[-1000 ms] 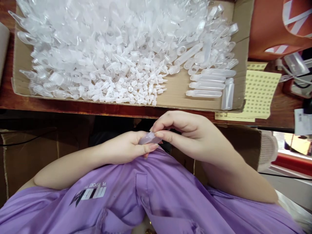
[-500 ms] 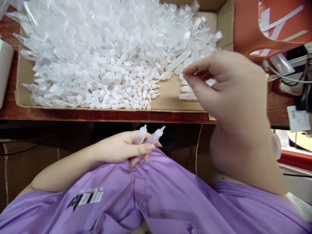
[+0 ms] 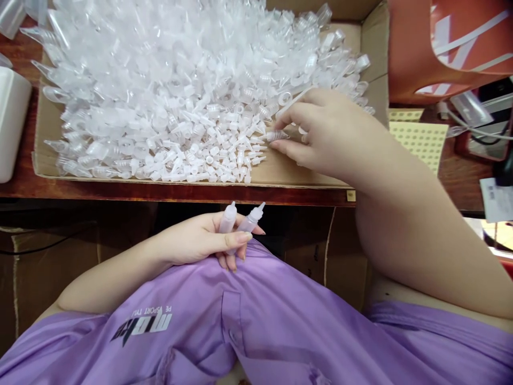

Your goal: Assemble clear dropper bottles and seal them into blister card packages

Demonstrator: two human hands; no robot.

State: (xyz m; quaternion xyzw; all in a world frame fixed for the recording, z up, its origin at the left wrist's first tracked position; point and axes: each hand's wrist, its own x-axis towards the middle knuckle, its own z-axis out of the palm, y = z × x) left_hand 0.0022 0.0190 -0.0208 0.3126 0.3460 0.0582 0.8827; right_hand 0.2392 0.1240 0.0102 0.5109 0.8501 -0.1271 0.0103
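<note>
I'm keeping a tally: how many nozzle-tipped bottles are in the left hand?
2: one bottle on the left and a second bottle to its right, both gripped by the left hand. Others could be hidden inside the grip.

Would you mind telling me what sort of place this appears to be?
Probably a tabletop workspace, perhaps in a workshop or home: a cardboard box heaped with small plastic parts, yellow dotted sheets beside it, and two nozzle-tipped tubes in the left hand.
</note>
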